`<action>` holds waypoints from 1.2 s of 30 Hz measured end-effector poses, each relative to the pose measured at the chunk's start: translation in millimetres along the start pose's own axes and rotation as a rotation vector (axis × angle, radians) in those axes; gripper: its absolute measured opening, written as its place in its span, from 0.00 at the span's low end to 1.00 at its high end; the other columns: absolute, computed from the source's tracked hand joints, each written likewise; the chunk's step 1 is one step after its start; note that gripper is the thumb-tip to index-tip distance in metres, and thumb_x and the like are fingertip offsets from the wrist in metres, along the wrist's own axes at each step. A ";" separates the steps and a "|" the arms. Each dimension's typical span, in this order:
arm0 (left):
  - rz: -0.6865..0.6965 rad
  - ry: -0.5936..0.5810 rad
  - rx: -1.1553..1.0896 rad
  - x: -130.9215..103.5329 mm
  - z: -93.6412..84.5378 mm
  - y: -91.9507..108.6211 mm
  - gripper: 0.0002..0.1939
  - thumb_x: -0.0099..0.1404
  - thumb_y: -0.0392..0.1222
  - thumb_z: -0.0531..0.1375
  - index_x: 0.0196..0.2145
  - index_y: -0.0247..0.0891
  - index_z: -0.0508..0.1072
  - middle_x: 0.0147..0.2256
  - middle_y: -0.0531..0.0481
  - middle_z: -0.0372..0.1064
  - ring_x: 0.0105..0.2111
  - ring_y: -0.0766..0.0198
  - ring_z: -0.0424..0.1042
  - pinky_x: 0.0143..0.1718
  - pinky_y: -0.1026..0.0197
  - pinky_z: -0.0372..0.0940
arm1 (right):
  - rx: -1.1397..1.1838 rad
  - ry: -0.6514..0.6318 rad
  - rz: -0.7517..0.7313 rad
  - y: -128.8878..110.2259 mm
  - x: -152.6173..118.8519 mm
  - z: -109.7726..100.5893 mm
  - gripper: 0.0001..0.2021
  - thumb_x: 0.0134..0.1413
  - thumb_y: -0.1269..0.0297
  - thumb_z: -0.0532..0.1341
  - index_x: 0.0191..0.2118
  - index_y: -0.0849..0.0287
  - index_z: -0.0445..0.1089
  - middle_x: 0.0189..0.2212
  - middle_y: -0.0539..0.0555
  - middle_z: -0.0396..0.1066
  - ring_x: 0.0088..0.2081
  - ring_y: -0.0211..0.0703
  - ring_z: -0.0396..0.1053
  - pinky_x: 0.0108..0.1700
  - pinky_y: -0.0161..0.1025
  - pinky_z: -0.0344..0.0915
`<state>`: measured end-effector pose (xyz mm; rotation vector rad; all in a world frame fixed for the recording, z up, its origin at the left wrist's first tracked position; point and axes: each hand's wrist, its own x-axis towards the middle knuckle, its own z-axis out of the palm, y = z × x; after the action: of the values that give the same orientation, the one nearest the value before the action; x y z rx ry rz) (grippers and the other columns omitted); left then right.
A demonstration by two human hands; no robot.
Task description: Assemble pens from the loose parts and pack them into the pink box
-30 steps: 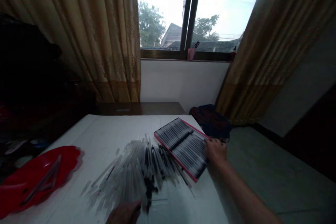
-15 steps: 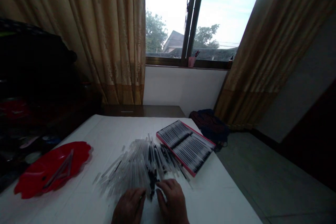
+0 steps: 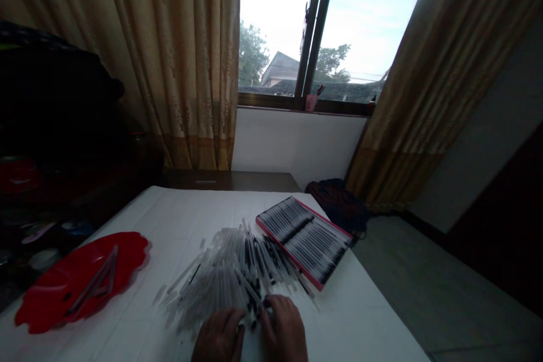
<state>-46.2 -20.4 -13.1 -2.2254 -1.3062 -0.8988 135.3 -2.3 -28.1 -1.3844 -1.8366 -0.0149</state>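
A loose pile of clear tubes and dark-ended pens (image 3: 224, 277) lies spread on the white table (image 3: 339, 328). At the near edge of the pile my left hand (image 3: 219, 335) has its fingers pressed together, and a small pale piece shows at the fingertips. My right hand (image 3: 283, 325), just beside it, pinches the end of a clear tube (image 3: 248, 287) that slants up to the left over the pile. Behind the pile on the right, a red-edged box (image 3: 304, 240) holds rows of clear pens with dark ends.
A red scalloped tray (image 3: 127, 249) with a few clear strips stands at the left. Dark clutter (image 3: 46, 232) lies beyond the table's left edge. A dark cloth bundle (image 3: 339, 203) sits behind the right corner, and a pink cup (image 3: 311, 103) is on the windowsill.
My right hand now has a clear tube at its fingertips, which were apart from the pens before. Both hands appear slightly further right and lower, as the whole view has shifted a little.
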 end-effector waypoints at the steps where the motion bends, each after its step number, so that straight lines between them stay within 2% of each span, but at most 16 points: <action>1: 0.004 0.018 0.017 0.6 -2.0 0.5 0.16 0.69 0.43 0.46 0.40 0.43 0.73 0.34 0.49 0.76 0.34 0.63 0.75 0.35 0.63 0.68 | 0.025 0.037 -0.013 1.4 -4.9 -2.0 0.07 0.60 0.62 0.54 0.35 0.55 0.68 0.28 0.52 0.73 0.30 0.42 0.71 0.33 0.35 0.63; 5: 0.133 0.073 0.113 8.3 -13.5 2.2 0.14 0.67 0.43 0.51 0.47 0.49 0.72 0.43 0.49 0.75 0.43 0.59 0.73 0.44 0.58 0.62 | 0.159 0.034 -0.106 -1.4 -18.9 -14.6 0.11 0.63 0.59 0.51 0.39 0.53 0.70 0.28 0.52 0.74 0.29 0.42 0.72 0.32 0.34 0.67; 7: 0.181 0.078 0.099 11.6 -16.8 2.9 0.12 0.67 0.43 0.53 0.45 0.50 0.72 0.42 0.52 0.76 0.44 0.59 0.73 0.47 0.56 0.58 | 0.229 -0.014 -0.154 -3.3 -16.9 -24.3 0.11 0.63 0.60 0.52 0.38 0.52 0.71 0.27 0.51 0.75 0.30 0.42 0.72 0.32 0.34 0.68; 10: 0.072 0.045 -0.024 11.7 -16.2 4.1 0.12 0.69 0.41 0.50 0.39 0.48 0.73 0.34 0.56 0.78 0.38 0.64 0.75 0.50 0.55 0.55 | 0.325 -0.103 -0.114 -0.9 -1.2 -38.9 0.10 0.62 0.62 0.53 0.39 0.53 0.72 0.29 0.52 0.75 0.32 0.41 0.73 0.34 0.32 0.69; 13: -0.039 0.040 -0.095 7.7 -12.7 4.4 0.14 0.71 0.41 0.47 0.38 0.43 0.71 0.29 0.55 0.76 0.31 0.67 0.75 0.43 0.59 0.61 | 0.269 -0.083 0.042 5.7 21.4 -44.7 0.11 0.61 0.65 0.53 0.40 0.55 0.73 0.33 0.54 0.76 0.35 0.42 0.73 0.38 0.34 0.69; 15: -0.052 0.083 -0.090 5.7 -11.5 3.7 0.14 0.71 0.42 0.45 0.38 0.41 0.71 0.29 0.53 0.76 0.29 0.66 0.75 0.37 0.62 0.65 | 0.162 -0.080 0.046 7.7 35.2 -41.9 0.10 0.59 0.66 0.55 0.37 0.55 0.74 0.32 0.54 0.76 0.36 0.43 0.73 0.39 0.36 0.68; 19: -0.063 0.156 -0.031 6.8 -14.4 1.1 0.15 0.72 0.42 0.44 0.38 0.40 0.70 0.30 0.51 0.77 0.30 0.65 0.76 0.35 0.64 0.68 | -0.057 -0.203 0.043 -1.0 56.4 -30.7 0.06 0.55 0.68 0.59 0.33 0.54 0.74 0.31 0.52 0.73 0.33 0.43 0.72 0.35 0.35 0.64; 24: -0.050 0.151 -0.014 6.0 -13.7 -1.8 0.15 0.72 0.41 0.45 0.39 0.40 0.70 0.30 0.50 0.77 0.30 0.63 0.76 0.33 0.63 0.70 | -0.271 -0.316 0.074 -17.2 76.8 -22.2 0.03 0.50 0.68 0.61 0.32 0.55 0.72 0.32 0.54 0.72 0.34 0.45 0.71 0.31 0.35 0.61; 28: -0.062 0.105 -0.051 -3.0 -6.9 -3.8 0.14 0.71 0.42 0.45 0.42 0.38 0.69 0.33 0.48 0.77 0.33 0.63 0.77 0.36 0.63 0.71 | -0.354 -0.382 0.071 -19.3 85.6 -17.4 0.03 0.51 0.69 0.60 0.31 0.55 0.71 0.33 0.55 0.73 0.35 0.46 0.71 0.31 0.36 0.60; 31: -0.077 0.058 -0.092 -7.3 -4.4 -5.1 0.14 0.71 0.42 0.46 0.44 0.38 0.69 0.35 0.47 0.77 0.36 0.62 0.76 0.38 0.62 0.71 | -0.396 -0.386 0.078 -16.8 86.1 -12.1 0.05 0.53 0.69 0.59 0.30 0.55 0.72 0.32 0.55 0.73 0.34 0.46 0.71 0.30 0.35 0.60; 36: -0.083 0.059 -0.157 -4.6 -4.7 -8.1 0.15 0.71 0.43 0.46 0.41 0.41 0.71 0.32 0.48 0.77 0.33 0.64 0.76 0.36 0.65 0.71 | -0.376 -0.330 0.106 -10.5 81.5 -8.3 0.07 0.54 0.69 0.59 0.27 0.55 0.72 0.29 0.54 0.74 0.29 0.45 0.72 0.26 0.35 0.58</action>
<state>-56.6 -22.3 -12.9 -2.2562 -1.3510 -1.1252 126.6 54.6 31.1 -1.8328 -2.1028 -0.0858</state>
